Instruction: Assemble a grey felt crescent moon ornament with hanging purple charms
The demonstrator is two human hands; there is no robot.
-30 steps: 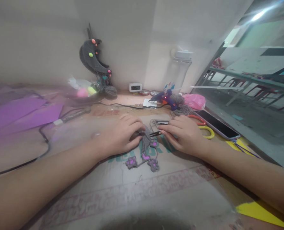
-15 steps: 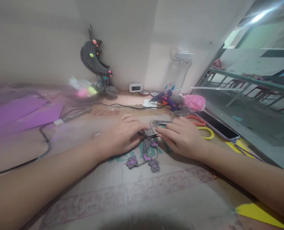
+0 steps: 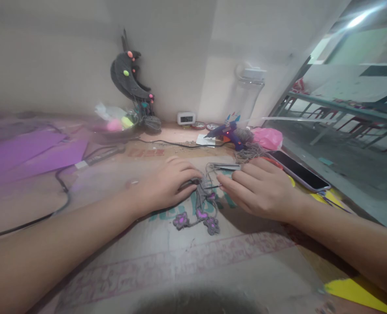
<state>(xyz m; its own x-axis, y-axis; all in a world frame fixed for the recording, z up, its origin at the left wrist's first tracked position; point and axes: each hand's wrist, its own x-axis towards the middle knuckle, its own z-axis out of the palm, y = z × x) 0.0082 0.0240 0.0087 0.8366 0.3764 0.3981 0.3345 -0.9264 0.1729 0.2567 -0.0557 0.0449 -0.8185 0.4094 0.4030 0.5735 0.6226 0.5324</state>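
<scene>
My left hand (image 3: 167, 186) lies curled over the top of a small grey felt ornament (image 3: 201, 208) with purple flowers, pressing it to the table. My right hand (image 3: 262, 192) hovers just right of it, fingers pinched on a thin dark tool (image 3: 213, 186), likely small snips, whose tip touches the ornament's upper end. A grey cord loops from the ornament toward a metal clip (image 3: 226, 166) behind my fingers.
A blue glue gun (image 3: 228, 132) with grey yarn, a pink bag (image 3: 268, 138), a phone (image 3: 297, 170) and a clear bottle (image 3: 246, 98) sit right. A grey moon decoration (image 3: 128, 80), small clock (image 3: 186, 118), black cables (image 3: 62, 185), purple sheets (image 3: 20, 152) stand behind and left.
My right hand has lifted and shifted slightly, now covering the orange and yellow scissor handles. The left hand stays on the ornament.
</scene>
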